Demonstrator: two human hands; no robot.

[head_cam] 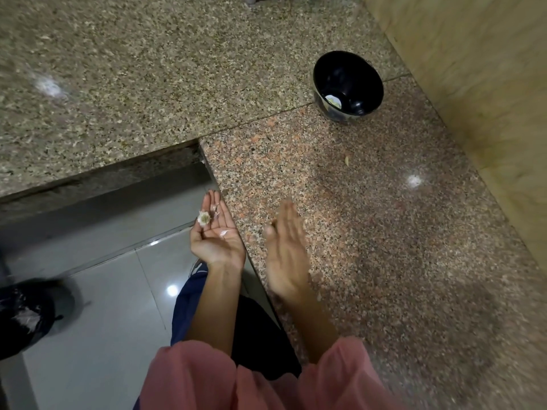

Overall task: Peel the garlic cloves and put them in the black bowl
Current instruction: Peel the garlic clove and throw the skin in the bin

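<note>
While the left hand (217,238) lies open under a garlic stub (204,218), the right hand (285,250) hangs flat, empty; the stub looks featherlight, brittle; pinch its rim.

- Left grip (217,232) lies palm up, fingers straight, at 8 o'clock from the frame's centre, over the edge of the speckled pink-brown granite bench (384,232).
- On its fingers rests a dried whitish garlic root stub (203,218); thin white papery skin flakes (223,233) lie on the palm.
- Right grip (285,250), blurred, fingers straight, is at 6 o'clock above the bench, holding nothing.
- Round glossy black bowl (355,75) stands on the bench at 1 o'clock, with something pale (333,101) in its bottom.
- Crumpled black plastic bag (26,315) sits on the grey tiled floor (103,291) at 8 o'clock.
</note>
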